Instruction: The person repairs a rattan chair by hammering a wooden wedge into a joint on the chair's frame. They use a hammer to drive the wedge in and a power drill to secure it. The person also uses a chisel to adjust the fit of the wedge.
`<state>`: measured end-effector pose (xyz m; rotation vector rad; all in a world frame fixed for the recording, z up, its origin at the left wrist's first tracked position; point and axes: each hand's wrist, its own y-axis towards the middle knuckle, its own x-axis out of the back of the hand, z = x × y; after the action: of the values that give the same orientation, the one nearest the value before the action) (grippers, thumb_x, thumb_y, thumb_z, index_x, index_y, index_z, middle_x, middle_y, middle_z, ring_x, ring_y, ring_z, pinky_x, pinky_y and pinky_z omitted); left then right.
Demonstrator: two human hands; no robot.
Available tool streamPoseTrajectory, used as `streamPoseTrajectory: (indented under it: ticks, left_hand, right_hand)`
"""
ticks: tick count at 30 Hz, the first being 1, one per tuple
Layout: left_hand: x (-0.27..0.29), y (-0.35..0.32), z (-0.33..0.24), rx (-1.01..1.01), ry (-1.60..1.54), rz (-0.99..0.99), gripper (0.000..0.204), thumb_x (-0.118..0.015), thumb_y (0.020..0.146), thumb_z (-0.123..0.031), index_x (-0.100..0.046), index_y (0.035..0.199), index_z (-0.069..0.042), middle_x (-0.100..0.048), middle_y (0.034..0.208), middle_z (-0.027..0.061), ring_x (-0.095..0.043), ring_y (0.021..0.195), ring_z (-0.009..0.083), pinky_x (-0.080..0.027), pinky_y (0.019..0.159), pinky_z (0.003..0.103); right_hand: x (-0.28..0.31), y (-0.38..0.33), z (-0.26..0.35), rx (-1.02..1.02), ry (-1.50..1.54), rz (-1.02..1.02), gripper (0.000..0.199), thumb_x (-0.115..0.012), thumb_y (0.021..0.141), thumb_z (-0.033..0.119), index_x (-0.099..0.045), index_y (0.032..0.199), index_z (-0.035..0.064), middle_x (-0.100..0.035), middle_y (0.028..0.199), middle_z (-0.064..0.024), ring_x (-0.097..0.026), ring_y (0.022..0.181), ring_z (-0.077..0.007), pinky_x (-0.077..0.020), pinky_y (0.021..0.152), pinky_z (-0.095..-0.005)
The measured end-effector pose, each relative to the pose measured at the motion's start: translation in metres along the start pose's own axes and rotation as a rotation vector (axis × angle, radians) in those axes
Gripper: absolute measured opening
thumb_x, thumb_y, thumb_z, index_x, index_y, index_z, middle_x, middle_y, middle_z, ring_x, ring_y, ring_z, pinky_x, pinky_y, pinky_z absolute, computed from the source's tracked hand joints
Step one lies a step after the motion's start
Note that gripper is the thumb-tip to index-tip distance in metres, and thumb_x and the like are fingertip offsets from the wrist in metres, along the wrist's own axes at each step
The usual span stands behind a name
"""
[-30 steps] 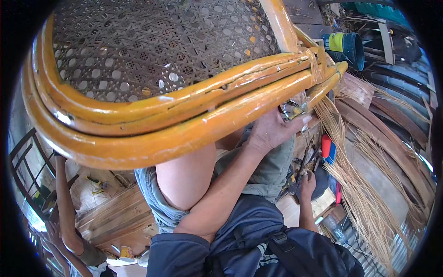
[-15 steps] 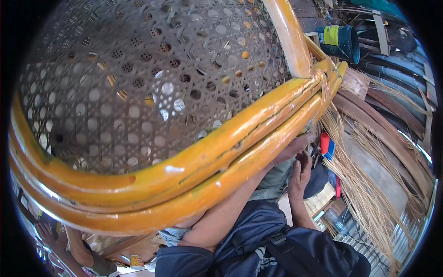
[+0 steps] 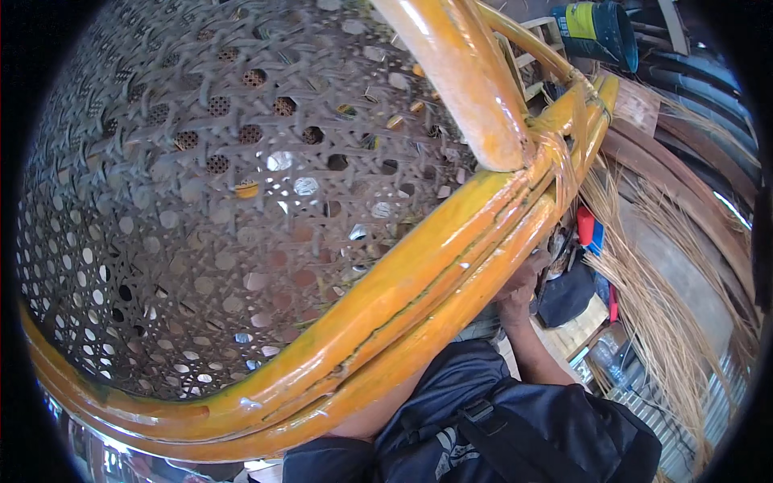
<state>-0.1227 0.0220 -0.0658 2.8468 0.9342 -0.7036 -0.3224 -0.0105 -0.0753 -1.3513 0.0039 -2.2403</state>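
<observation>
Workshop setting, cluttered; no clear work surface visible, only bits of a wooden board (image 3: 581, 332) low right under tools. A corrugated metal sheet (image 3: 708, 402) sits at the lower right edge.

The chair (image 3: 403, 298), an orange rattan frame with thick bent rails, fills most of the view, held up very close to the camera. Its woven cane panel (image 3: 201, 201), grey with an open hexagon mesh, takes the whole left and centre. An upright rail (image 3: 467, 80) crosses the top and meets the curved rails at a wrapped joint (image 3: 564, 161).

Open room: almost none. Frame blocks left, centre and bottom; only a narrow strip on the right side is free to see through.

Right hand (image 3: 523, 282) sits just under the rails near the joint, touching or nearly touching the frame's underside; fingers mostly hidden, grip cannot be told. Forearm runs down from it to the dark backpack (image 3: 515, 427) at the bottom. Left hand not visible, hidden behind the frame.

Around: loose bundle of cane strands (image 3: 652, 306) fanning down the right side, just beside the hand. Red tool handle (image 3: 585, 225) and a dark cap (image 3: 568, 294) near the hand. Blue-and-yellow bucket (image 3: 600, 28) top right, well apart. Curved brown rattan poles (image 3: 684, 185) stacked along the right rim.
</observation>
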Motion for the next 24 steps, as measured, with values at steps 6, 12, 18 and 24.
streamPoseTrajectory:
  ticks: [6, 12, 18, 24]
  left_hand:
    - [0.0, -0.002, 0.016, -0.024, 0.098, -0.011, 0.068, -0.073, 0.073, -0.024, -0.041, 0.127, 0.002, -0.052, 0.116, 0.0127, -0.053, 0.106, 0.0237, -0.044, 0.091, 0.035]
    - [-0.005, 0.005, 0.006, -0.098, -0.074, -0.126, 0.089, -0.069, 0.076, -0.018, -0.013, 0.143, 0.001, -0.029, 0.14, 0.0179, -0.032, 0.129, 0.028, -0.025, 0.108, 0.039]
    - [-0.003, 0.009, 0.006, -0.124, 0.0, -0.176, 0.092, -0.065, 0.078, -0.019, -0.005, 0.146, 0.001, -0.023, 0.145, 0.0176, -0.028, 0.132, 0.0274, -0.021, 0.11, 0.038]
    - [-0.005, 0.007, -0.002, -0.071, 0.033, -0.23, 0.084, -0.062, 0.084, -0.026, -0.01, 0.144, 0.003, -0.026, 0.145, 0.0185, -0.028, 0.132, 0.0266, -0.02, 0.111, 0.038]
  right_hand:
    - [-0.002, 0.009, 0.014, -0.021, 0.136, -0.058, 0.062, -0.057, 0.088, 0.025, -0.031, 0.137, -0.0029, -0.039, 0.134, -0.0199, -0.038, 0.126, -0.0312, -0.0267, 0.108, -0.0389]
    - [0.003, 0.005, 0.034, 0.028, 0.215, -0.136, 0.061, -0.061, 0.086, 0.021, -0.034, 0.136, -0.0014, -0.042, 0.132, -0.0192, -0.04, 0.124, -0.029, -0.0302, 0.106, -0.0381]
    - [0.013, -0.012, 0.028, -0.034, 0.315, -0.165, 0.054, -0.059, 0.088, 0.019, -0.039, 0.133, 0.0002, -0.048, 0.126, -0.0176, -0.048, 0.116, -0.0273, -0.0356, 0.101, -0.0386]
    - [0.034, -0.029, 0.001, -0.14, 0.268, -0.245, 0.034, -0.056, 0.089, 0.014, -0.052, 0.121, 0.0013, -0.059, 0.11, -0.0155, -0.06, 0.098, -0.0231, -0.0483, 0.081, -0.0334]
